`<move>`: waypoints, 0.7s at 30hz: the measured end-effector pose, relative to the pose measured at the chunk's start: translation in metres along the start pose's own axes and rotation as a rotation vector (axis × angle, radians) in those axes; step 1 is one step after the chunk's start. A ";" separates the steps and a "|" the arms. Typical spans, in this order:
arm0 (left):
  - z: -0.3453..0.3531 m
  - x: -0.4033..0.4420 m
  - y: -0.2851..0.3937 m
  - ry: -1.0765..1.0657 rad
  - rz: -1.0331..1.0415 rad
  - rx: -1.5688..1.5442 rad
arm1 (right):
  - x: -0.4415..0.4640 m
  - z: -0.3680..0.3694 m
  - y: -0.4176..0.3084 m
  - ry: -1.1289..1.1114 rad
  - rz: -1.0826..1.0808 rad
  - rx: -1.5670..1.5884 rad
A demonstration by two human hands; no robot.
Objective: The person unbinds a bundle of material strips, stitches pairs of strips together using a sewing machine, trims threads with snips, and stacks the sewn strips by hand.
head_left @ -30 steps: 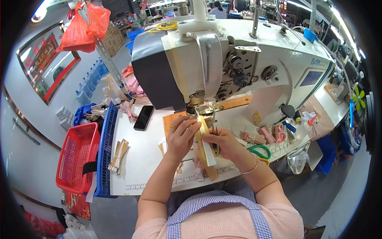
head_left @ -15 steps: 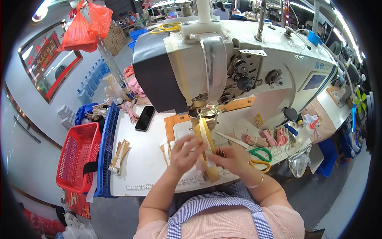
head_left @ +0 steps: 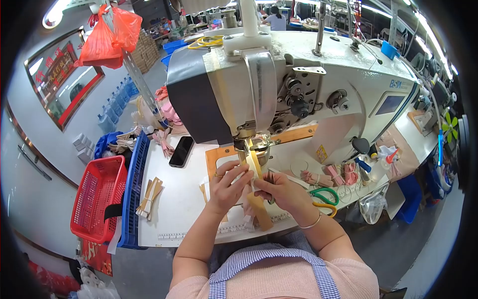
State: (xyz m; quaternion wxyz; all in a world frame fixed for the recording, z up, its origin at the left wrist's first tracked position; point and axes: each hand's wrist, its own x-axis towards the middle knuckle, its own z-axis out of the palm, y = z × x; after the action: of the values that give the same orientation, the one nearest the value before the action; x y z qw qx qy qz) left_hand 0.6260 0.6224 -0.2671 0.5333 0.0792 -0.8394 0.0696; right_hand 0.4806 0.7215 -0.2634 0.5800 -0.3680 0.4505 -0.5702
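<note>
A narrow yellow-tan strip (head_left: 259, 212) runs from under the needle area of the sewing machine (head_left: 226, 94) toward the table's front edge. My left hand (head_left: 229, 187) is on the strip's left side, fingers bent and pinching it just below the presser foot. From the right, my right hand (head_left: 283, 192) grips the same strip between thumb and fingers. Something small and dark shows at the right hand's fingers, too hidden to name. Beneath my left hand lie more pale strips (head_left: 203, 189), partly covered.
Left on the table are a tied bundle of strips (head_left: 149, 198) and a black phone (head_left: 181, 151). Green-and-yellow-handled scissors (head_left: 324, 195) and pink bundles (head_left: 336, 173) lie right. A blue crate (head_left: 133, 199) and red basket (head_left: 79, 214) stand at the left edge.
Both hands have moved up along the strip, closer to the presser foot. My left fingers, blurred before, now pinch the strip, and its upper part bows outward.
</note>
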 end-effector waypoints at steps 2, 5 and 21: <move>0.003 0.002 -0.007 0.008 -0.020 -0.016 | 0.014 -0.004 0.008 -0.017 -0.037 0.061; 0.006 0.008 -0.015 -0.002 -0.035 -0.029 | 0.027 -0.005 0.005 -0.061 -0.080 0.138; 0.008 0.002 -0.020 0.036 -0.078 -0.181 | 0.038 0.008 0.003 0.075 -0.160 0.182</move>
State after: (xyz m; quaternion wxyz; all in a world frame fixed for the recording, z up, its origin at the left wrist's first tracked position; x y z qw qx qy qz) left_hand 0.6219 0.6007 -0.2683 0.5556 0.0621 -0.8288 -0.0257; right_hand 0.4871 0.6834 -0.2671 0.5462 -0.3269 0.3874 -0.6668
